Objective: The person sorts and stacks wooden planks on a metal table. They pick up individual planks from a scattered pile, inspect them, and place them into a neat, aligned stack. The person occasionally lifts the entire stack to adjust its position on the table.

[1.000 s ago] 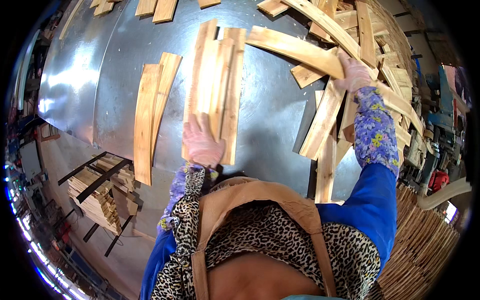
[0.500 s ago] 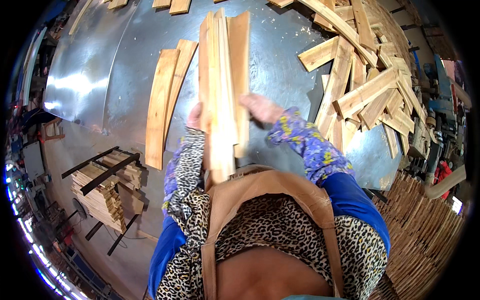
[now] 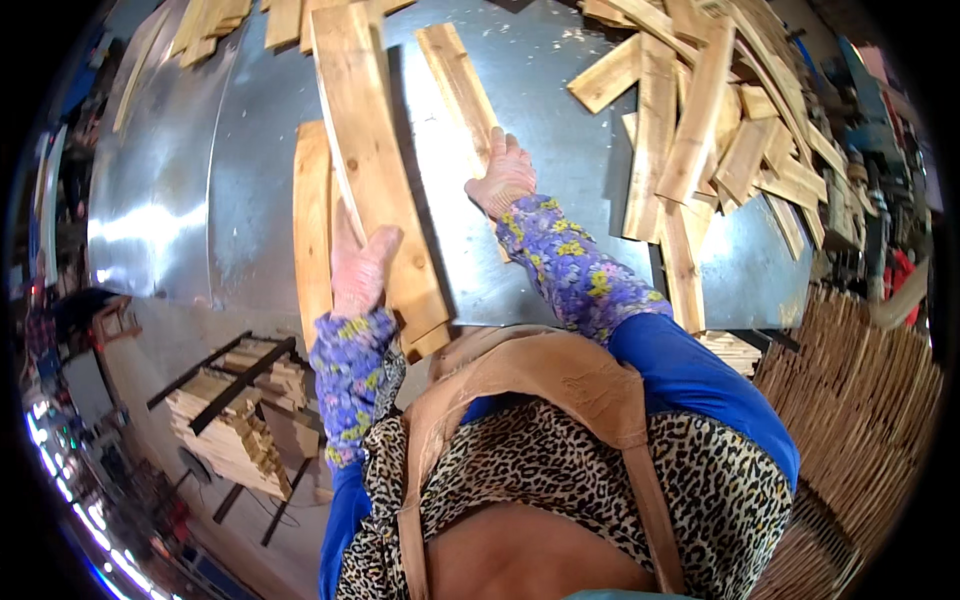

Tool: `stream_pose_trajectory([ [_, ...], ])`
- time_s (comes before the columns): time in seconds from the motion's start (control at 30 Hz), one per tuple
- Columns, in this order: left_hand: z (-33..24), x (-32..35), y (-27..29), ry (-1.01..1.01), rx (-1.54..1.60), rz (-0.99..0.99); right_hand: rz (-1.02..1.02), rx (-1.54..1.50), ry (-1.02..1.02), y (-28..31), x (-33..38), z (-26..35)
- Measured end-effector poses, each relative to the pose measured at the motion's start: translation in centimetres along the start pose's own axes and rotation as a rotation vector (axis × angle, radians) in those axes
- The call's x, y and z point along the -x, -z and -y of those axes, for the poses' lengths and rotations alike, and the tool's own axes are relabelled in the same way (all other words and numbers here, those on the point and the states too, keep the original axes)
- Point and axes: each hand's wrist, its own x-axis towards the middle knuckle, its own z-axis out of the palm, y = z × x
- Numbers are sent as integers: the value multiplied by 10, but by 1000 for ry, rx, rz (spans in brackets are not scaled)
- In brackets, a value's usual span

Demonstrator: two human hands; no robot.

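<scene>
Board (image 3: pixel 372 135) in left hand (image 3: pixel 362 268), thumb atop

narrow board (image 3: pixel 455 75): partly behind right fingers (image 3: pixel 498 146) | upper-left boards (image 3: pixel 208 28): cut off

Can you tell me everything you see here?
Metal table: one, grey, centre
Overlapping boards: at least two, light brown, by the left hand
Neighbouring board: at least one, light brown, left of those
Narrow board: one, light brown, under the right hand
Jumbled boards: many, light brown, table's right
Far boards: several, light brown, top left
Floor stack: one, pale wood, lower left
Wood strips: many, brown, lower right
Clutter: blurred, uncountable, both sides
Apron: one, tan, lower centre
Spotted top: one, tan-black, lower centre
Sleeves: two, purple floral, forearms
Left hand: one, touching the overlapping boards
Right hand: one, on the narrow board
</scene>
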Motion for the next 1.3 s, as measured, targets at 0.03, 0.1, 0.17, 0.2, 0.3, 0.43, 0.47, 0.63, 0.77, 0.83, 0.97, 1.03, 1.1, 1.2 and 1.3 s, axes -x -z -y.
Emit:
stream_pose_trajectory([
  [0.03, 13, 0, 3, 3, -226, -53, -21, -44, 14, 9, 2, -7],
  [0.1, 8, 2, -5, 83, -675, -112, 101, -464, 155, -9, 2, -37],
  [0.17, 17, 5, -22, 145, -919, -101, 311, -537, 404, -7, 45, -4],
  [0.2, 29, 6, -34, 138, -944, -72, 425, -589, 516, -4, 67, 13],
  [0.3, 83, 4, -28, -167, -864, -90, 684, -97, 361, 14, 78, 5],
  [0.43, 50, 4, -57, -13, -1096, -73, -384, 318, 117, 114, -24, -89],
  [0.47, 32, 0, -66, 114, -1170, -35, -451, 401, -94, 143, -47, -117],
  [0.63, 25, -15, -80, -26, -1119, -75, -537, 141, -225, 191, -94, -200],
  [0.77, 22, -25, -90, 13, -1090, -62, -645, -254, -154, 133, -41, -154],
  [0.83, 50, -41, -85, -2, -1021, -55, -471, -581, -279, 103, 27, -108],
  [0.97, 24, -35, -96, 20, -1121, 19, 129, -607, 10, -22, 90, -67],
  [1.03, 13, -32, -112, 74, -1177, -19, 264, -385, 313, -14, 101, -63],
  [1.1, 10, -29, -121, 110, -1251, -52, 45, -272, 104, -2, 78, -91],
  [1.2, 2, -25, -124, 123, -1248, -52, -261, 383, -267, 90, 28, -150],
  [1.3, 1, -29, -134, 97, -1282, -34, -514, 414, -346, 105, -14, -257],
])
